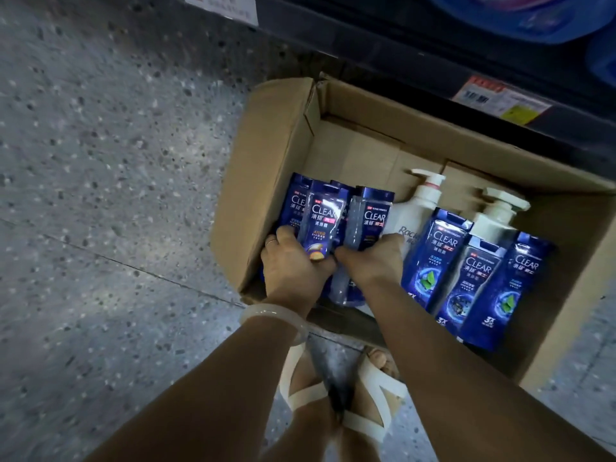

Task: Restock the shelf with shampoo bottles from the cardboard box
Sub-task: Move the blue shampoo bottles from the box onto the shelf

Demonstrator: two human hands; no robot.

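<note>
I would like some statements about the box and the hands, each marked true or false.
1. Both hands, left hand and right hand, reach into the cardboard box. True.
2. The box stands on a table. False: it stands on the floor.
3. Two white pump bottles are among the blue bottles. True.
4. The left wrist is bare. False: it wears a pale bangle.

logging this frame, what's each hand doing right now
Left hand: grips a blue Clear bottle in the cardboard box.
Right hand: grips the neighbouring blue Clear bottle.
</note>
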